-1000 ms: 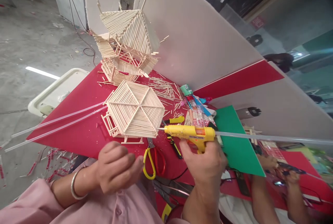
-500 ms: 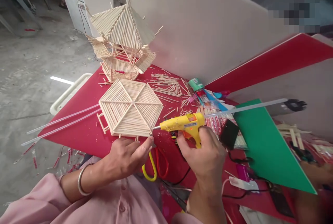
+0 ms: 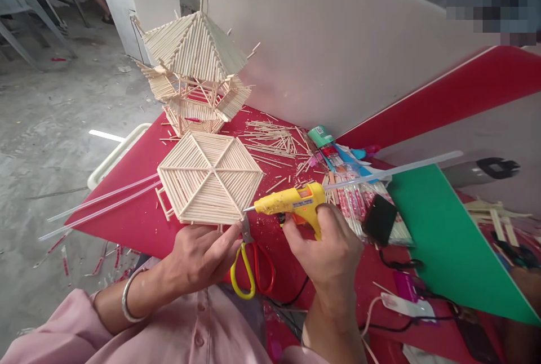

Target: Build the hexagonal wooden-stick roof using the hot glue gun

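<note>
My right hand grips a yellow hot glue gun, a clear glue stick jutting from its back. The metal nozzle is at the near right corner of a hexagonal stick panel, made of thin wooden sticks with ribs meeting in the middle. At the panel's near edge, my left hand is closed, its fingertips on the edge by that corner; part of its grip is hidden. Scissors with one yellow and one red handle lie just right of this hand, under the corner.
Behind the panel stands a tiered stick pavilion. Loose sticks are scattered over the red table. Two clear glue sticks overhang the left edge. On the right are packaged sticks, a black box and a green board.
The camera view has shifted slightly. The glue gun's nozzle stays near the same corner, and both hands keep nearly the same pose. More of the scissors shows beside my left hand.
</note>
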Tool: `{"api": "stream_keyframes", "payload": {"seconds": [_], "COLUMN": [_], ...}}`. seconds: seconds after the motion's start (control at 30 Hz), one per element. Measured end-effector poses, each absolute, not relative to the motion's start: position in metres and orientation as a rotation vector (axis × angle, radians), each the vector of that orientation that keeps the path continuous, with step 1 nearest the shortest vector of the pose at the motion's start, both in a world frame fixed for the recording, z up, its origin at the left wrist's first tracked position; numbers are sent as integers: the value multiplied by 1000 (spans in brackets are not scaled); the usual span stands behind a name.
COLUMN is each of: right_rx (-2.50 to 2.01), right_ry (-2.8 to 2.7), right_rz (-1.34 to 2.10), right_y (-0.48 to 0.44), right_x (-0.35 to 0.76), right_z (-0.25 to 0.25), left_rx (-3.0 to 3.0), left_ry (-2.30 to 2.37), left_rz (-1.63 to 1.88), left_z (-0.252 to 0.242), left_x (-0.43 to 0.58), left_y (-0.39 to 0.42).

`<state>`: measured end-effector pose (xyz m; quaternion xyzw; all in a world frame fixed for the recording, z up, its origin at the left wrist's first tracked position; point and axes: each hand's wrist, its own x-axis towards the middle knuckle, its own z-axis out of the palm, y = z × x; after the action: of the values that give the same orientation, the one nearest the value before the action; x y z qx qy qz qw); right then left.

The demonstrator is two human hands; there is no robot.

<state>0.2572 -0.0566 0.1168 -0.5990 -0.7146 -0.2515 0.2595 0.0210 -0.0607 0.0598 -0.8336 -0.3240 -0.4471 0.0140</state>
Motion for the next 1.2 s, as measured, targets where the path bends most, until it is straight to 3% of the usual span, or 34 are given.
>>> {"api": "stream_keyframes", "payload": {"seconds": [0.23, 0.37, 0.47, 0.63, 0.73, 0.97, 1.2], "right_rx": [-1609, -1625, -1649, -1761, -1927, -2162, -2235], "right_ry": [-1923, -1880, -1848, -1696, -1611, -1497, -1464], "right_rz": [-714, -721, -733, -767, -678, -94, 71], "right_y": [-61, -65, -69, -78, -87, -117, -130], "right_x": [260, 264, 270, 280, 289, 316, 346], "right_z": [118, 118, 116, 108, 99, 63, 12], "left_rx": [-2506, -2163, -1855, -1945, -1946, -2554, -2474], "left_ry": [-925, -1006, -1302, -1629, -1474, -924, -997], "left_rz": [-1494, -1607, -1815, -2060, -1998, -1640, -1636], "left_z": [75, 67, 48, 20, 16, 26, 25], "left_x": [-7, -37, -55, -65, -60, -15, 5], "left_y": [-63, -59, -54, -62, -72, -78, -82]}}
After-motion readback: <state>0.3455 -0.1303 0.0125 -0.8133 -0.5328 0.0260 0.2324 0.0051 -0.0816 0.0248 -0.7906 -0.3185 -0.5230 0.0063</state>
